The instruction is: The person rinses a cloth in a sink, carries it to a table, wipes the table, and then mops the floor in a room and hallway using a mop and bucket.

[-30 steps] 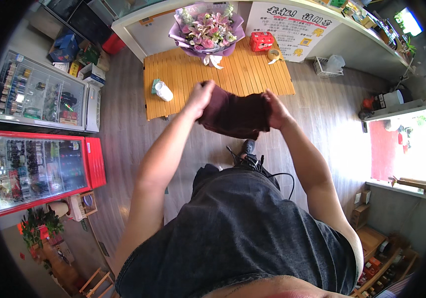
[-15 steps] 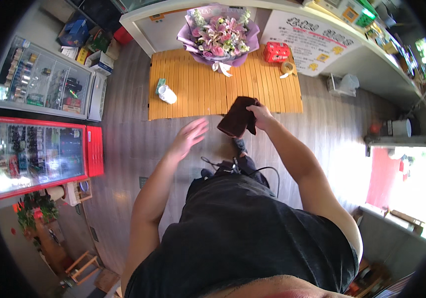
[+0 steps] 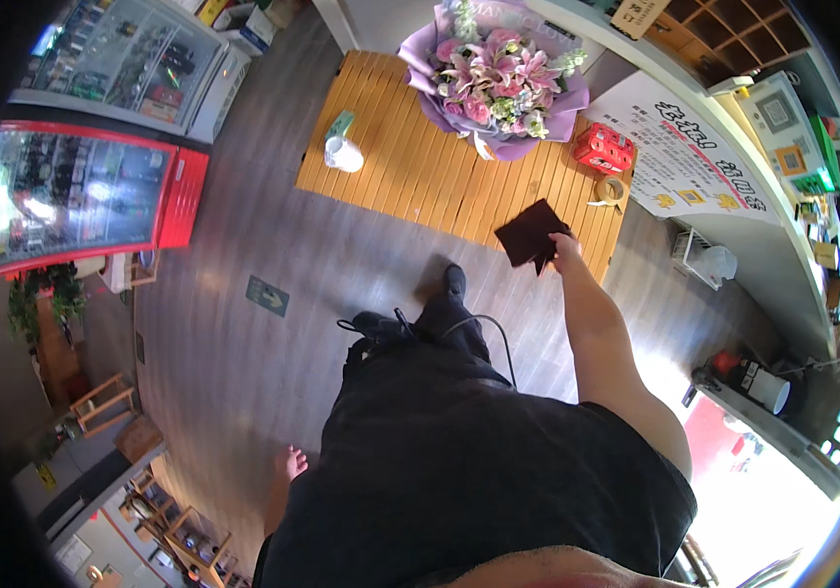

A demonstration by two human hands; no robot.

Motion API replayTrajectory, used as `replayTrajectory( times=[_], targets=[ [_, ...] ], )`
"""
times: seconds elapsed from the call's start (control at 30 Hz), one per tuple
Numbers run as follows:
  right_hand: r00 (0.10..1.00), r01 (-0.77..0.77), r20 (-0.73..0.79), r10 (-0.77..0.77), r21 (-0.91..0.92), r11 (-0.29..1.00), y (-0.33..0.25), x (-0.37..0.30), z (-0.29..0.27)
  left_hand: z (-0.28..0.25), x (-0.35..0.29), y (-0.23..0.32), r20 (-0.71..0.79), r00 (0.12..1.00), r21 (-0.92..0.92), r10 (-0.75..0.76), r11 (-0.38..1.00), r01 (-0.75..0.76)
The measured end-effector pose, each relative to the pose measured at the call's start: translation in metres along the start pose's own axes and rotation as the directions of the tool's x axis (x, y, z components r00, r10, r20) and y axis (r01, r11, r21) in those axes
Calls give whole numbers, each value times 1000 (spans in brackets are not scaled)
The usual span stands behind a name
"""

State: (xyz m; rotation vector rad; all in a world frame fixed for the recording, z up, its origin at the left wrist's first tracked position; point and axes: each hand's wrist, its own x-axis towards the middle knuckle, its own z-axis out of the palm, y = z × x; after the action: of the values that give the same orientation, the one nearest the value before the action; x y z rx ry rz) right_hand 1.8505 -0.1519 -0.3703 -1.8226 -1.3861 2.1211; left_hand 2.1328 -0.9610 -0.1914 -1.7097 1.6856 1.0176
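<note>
In my right hand (image 3: 565, 251) is a folded dark brown cloth (image 3: 528, 233), gripped at its right side with my arm stretched forward. The cloth hangs above the front right edge of a slatted wooden table (image 3: 418, 181). My left hand (image 3: 289, 464) hangs low beside my body, its fingers apart and nothing visible in them. On the table, a bouquet (image 3: 503, 83) of pink and white flowers in purple wrapping lies at the back. A red package (image 3: 605, 148) and a tape roll (image 3: 622, 192) are at the right, close to the cloth. A white crumpled-looking item (image 3: 344, 155) sits at the left.
A red-framed glass-door fridge (image 3: 77, 196) and another display fridge (image 3: 136, 69) stand at the left. A counter with a lettered white board (image 3: 684, 147) runs along the right. A white basket (image 3: 702, 259) is on the floor beside it. Wooden chairs (image 3: 104, 404) are at the lower left.
My left hand has dropped from near the table to beside my body. My right hand has carried the cloth to the right, over the table's edge. The view has turned and shifted.
</note>
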Motion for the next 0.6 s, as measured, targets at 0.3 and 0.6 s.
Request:
replayTrajectory(
  times=[0.3, 0.6],
  targets=[
    [981, -144, -37, 189, -793, 592, 42, 33, -45, 51, 33, -151, 421, 883, -235, 209, 965, -116],
    [845, 116, 381, 375, -815, 568, 76, -64, 184, 93, 61, -111, 266, 960, -456, -85, 866, 203]
  ],
)
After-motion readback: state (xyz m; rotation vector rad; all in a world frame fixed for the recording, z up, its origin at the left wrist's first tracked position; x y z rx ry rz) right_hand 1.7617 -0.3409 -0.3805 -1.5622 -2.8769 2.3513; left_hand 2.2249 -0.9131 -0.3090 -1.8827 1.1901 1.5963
